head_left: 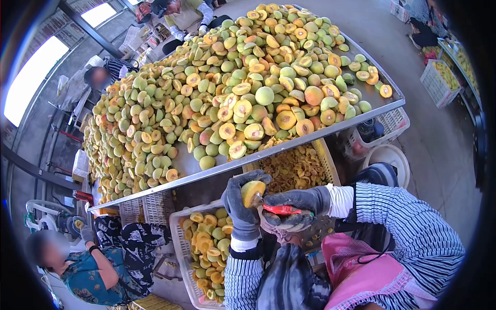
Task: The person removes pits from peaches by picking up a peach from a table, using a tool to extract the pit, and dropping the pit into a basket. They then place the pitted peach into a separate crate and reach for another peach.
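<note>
In a dark grey glove, my left hand [242, 199] is closed around a halved yellow-orange fruit [253, 193], cut face showing. My right hand [299, 204], gloved too, grips a red-handled tool [281, 209] whose metal tip meets the fruit's edge. Both hands are close together below the metal rim of a table [268, 151] heaped with halved green and orange fruit [227, 98]. Under them, to the left, a white crate [181, 248] holds more halves. A crate [326, 160] of small brown-yellow pieces lies just beyond my hands.
A co-worker [98, 266] sits at the left; others work behind the table [188, 18] and at the far right [428, 20]. A white bucket [400, 157] and a crate [398, 126] stand right of my hands. Another fruit crate [439, 85] is on the floor.
</note>
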The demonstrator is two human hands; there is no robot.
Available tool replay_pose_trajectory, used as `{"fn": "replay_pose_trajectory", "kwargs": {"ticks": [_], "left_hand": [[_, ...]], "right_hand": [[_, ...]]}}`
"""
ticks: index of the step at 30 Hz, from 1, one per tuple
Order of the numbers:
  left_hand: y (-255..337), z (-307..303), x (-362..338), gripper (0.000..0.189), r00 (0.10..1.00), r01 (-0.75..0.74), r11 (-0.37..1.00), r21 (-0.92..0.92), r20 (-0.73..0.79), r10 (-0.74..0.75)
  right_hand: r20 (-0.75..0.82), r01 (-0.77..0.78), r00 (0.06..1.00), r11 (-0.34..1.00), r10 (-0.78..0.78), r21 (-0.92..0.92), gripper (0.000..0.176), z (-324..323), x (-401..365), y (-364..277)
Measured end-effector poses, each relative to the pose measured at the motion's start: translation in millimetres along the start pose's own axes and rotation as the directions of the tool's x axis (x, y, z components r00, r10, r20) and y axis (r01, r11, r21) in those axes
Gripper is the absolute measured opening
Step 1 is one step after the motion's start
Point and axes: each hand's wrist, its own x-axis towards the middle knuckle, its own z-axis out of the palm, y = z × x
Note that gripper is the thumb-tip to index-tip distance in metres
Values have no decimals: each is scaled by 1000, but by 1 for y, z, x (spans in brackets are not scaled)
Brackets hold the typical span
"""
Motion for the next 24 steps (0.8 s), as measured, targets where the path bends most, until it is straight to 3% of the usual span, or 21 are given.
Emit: {"fn": "replay_pose_trajectory", "kwargs": {"ticks": [2, 3, 4, 5, 6, 7, 8, 9, 10, 11, 12, 13, 15, 16, 17, 19, 21, 22, 24], "left_hand": [[-18, -8, -1, 32, 990, -49, 995, 90, 133, 36], [-44, -5, -13, 34, 986, -164, 976, 145, 42, 160], [-39, -6, -6, 34, 986, -163, 976, 143, 46, 158], [-28, -9, 6, 36, 939, 304, 947, -99, 200, -280], [-22, -12, 12, 39, 680, 719, 654, -235, 430, -594], [-30, -10, 11, 42, 605, 791, 567, -230, 435, -667], [-43, -5, 1, 42, 603, 792, 564, -232, 440, -666], [-44, 3, -3, 41, 650, 760, 575, -303, 336, -682], [-43, 9, -5, 41, 685, 718, 590, -368, 226, -692], [-41, 9, -8, 44, 514, 748, 282, -601, 256, -819], [-41, 5, -11, 44, 515, 746, 284, -602, 253, -819], [-43, 0, -17, 47, 475, 732, 198, -652, 278, -835], [-66, -12, -35, 55, 405, 740, 36, -671, 402, -821], [-70, -12, -41, 55, 398, 748, 33, -663, 408, -822], [-73, -10, -46, 56, 428, 725, 61, -686, 380, -820], [-77, -8, -61, 59, 447, 708, 81, -702, 355, -821], [-82, -4, -66, 59, 661, 614, 263, -744, 302, -687], [-87, -4, -66, 59, 663, 613, 265, -744, 303, -684], [-90, -5, -62, 58, 557, 625, 43, -779, 407, -724]], "right_hand": [[-12, -53, 999, 998, 53, 20, 47, -5, -7, -11], [-111, -14, 993, 925, -30, -381, 48, -3, -12, -22], [-169, -19, 974, 696, -148, -718, 49, 0, -17, -32], [-285, -140, 957, 775, -54, -616, 51, 4, -16, -40], [-288, -140, 956, 778, -55, -613, 51, 13, -17, -51], [-357, -271, 926, 446, -120, -853, 51, 25, -18, -64], [-393, -394, 896, 40, -207, -918, 50, 30, -21, -69], [-364, -488, 853, -323, -375, -811, 53, 28, -23, -64], [-367, -493, 850, -324, -378, -807, 53, 28, -27, -61], [-398, -582, 772, -299, -496, -756, 53, 28, -31, -58], [-415, -661, 682, -263, -603, -703, 53, 29, -34, -54], [-381, -670, 623, -215, -683, -711, 52, 6, -41, -42], [-453, -709, 635, -239, -626, -663, 50, -28, -56, -28], [-529, -751, 620, -245, -579, -612, 48, -30, -58, -22], [-446, -739, 591, -230, -672, -633, 46, -33, -53, -14], [-402, -715, 583, -211, -706, -666, 46, -5, -35, -14], [-317, -674, 586, -231, -745, -702, 39, 4, -17, -14], [-315, -674, 585, -232, -748, -701, 39, 3, -12, -16], [-273, -696, 596, -315, -755, -645, 40, 1, -6, -15]]}}
